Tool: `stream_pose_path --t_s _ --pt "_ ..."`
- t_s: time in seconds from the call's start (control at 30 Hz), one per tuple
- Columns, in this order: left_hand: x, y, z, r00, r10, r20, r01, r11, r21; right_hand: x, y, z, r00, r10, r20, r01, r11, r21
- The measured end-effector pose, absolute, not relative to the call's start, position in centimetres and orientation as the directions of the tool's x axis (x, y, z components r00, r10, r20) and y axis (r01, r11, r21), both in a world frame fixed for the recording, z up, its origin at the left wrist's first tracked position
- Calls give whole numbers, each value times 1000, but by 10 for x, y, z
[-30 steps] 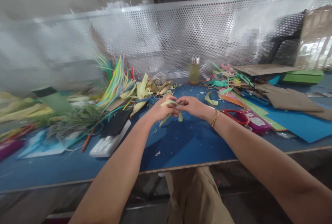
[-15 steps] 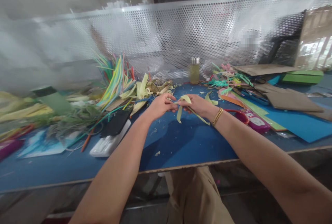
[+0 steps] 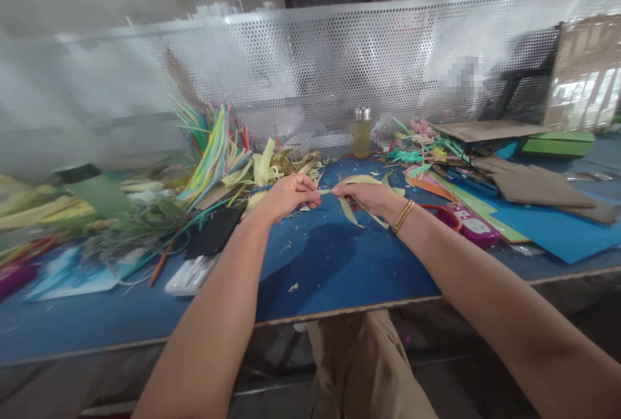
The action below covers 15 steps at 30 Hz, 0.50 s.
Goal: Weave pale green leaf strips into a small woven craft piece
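Between my two hands a pale green strip of dried husk (image 3: 326, 192) is stretched level over the blue table (image 3: 320, 270). My left hand (image 3: 294, 196) pinches one end between thumb and fingers. Closed on the other part is my right hand (image 3: 363, 196), a gold bracelet at its wrist; loose lengths of the strip loop over its back and hang below it. Behind my left hand lies a heap of dry husks (image 3: 264, 163). Another short piece of husk (image 3: 388, 181) shows just behind my right hand.
At the left are a bundle of coloured stems (image 3: 213, 160), a black phone (image 3: 213, 231) on a white case (image 3: 187, 278), and a green bottle (image 3: 92, 189). A glass bottle (image 3: 361, 133) stands behind. Cardboard (image 3: 543, 186), blue paper (image 3: 548, 231) and a purple item (image 3: 478, 228) lie right.
My hands have moved apart, my left one slightly leftward, drawing the husk strip out straight between them. The loose tails at my right hand have shifted.
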<state>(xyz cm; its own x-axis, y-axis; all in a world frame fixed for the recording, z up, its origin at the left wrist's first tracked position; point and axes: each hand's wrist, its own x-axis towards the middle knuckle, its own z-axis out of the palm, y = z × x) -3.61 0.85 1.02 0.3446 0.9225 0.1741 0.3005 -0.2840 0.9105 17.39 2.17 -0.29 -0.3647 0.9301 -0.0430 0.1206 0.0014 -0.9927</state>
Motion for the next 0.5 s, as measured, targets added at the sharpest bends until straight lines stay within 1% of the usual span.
stream_pose_path --t_s 0.1,0.17,0.23,0.3,0.33,0.4,0.47,0.5 --pt "-36 12 5 335 919 210 330 -323 887 177 19 -2 -357 933 -46 146 7 -989" --pt "-35 14 3 332 912 240 350 -355 867 180 19 -1 -340 940 6 180 72 -981" --pt "-34 15 2 318 910 266 365 -376 852 183 21 -2 -319 935 152 238 234 -943" --pt "-33 14 4 299 910 286 401 -392 828 185 24 -4 -290 901 323 294 406 -866" --pt "-31 13 6 288 906 310 433 -412 802 185 25 -6 -278 880 386 311 462 -831" --pt "-27 9 9 233 872 430 509 -486 710 184 29 -10 -241 859 451 320 509 -799" --pt "-22 3 11 121 773 622 574 -566 592 182 32 -14 -193 860 472 328 510 -795" --pt "-18 0 12 62 721 690 596 -581 554 182 34 -15 -164 867 470 336 497 -800"
